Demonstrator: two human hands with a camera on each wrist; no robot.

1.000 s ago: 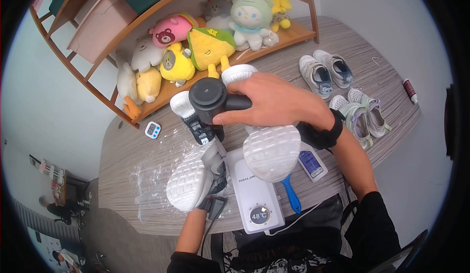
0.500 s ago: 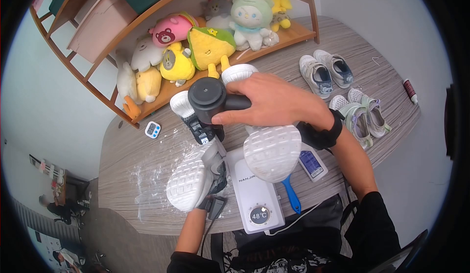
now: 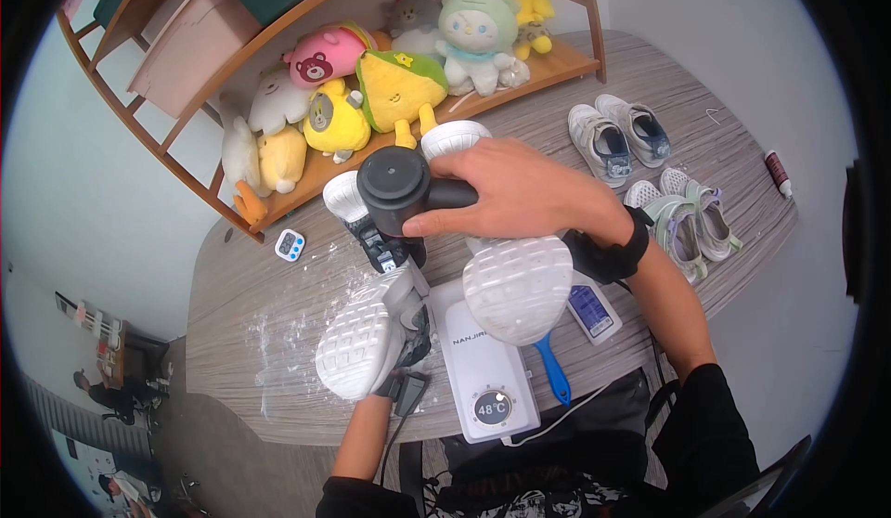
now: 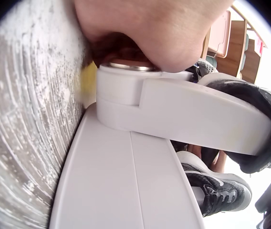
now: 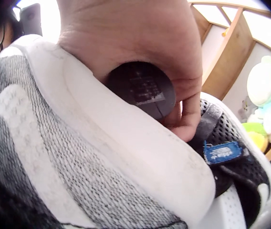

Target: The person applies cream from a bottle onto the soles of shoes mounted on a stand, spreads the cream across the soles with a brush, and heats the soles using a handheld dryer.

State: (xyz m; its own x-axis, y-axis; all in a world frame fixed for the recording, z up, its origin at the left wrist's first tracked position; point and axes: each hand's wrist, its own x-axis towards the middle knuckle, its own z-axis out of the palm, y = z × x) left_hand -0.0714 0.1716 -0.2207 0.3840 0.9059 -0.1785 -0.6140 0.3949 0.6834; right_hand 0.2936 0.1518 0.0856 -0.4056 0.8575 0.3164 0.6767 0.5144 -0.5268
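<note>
In the head view my right hand [image 3: 529, 188] grips the handle of a black hair dryer [image 3: 393, 184], its round head over the middle of a white shoe dryer [image 3: 483, 360]. The handle's labelled end [image 5: 142, 90] shows in the right wrist view. Several dark mesh sneakers with white soles hang on the shoe dryer's arms, among them a near right sneaker [image 3: 517, 291] and a near left sneaker [image 3: 353, 346]. That left sneaker hides my left hand [image 4: 150, 28] from the head camera. In the left wrist view, it holds the metal-rimmed joint of a dryer arm [image 4: 197, 112], fingers mostly hidden.
Two pairs of shoes [image 3: 620, 137] stand on the table at right. A blue-handled brush [image 3: 553, 369] and a white bottle [image 3: 592, 309] lie beside the dryer. A small timer [image 3: 290, 246] sits left, near white smears. Plush toys [image 3: 399, 91] fill the shelf behind.
</note>
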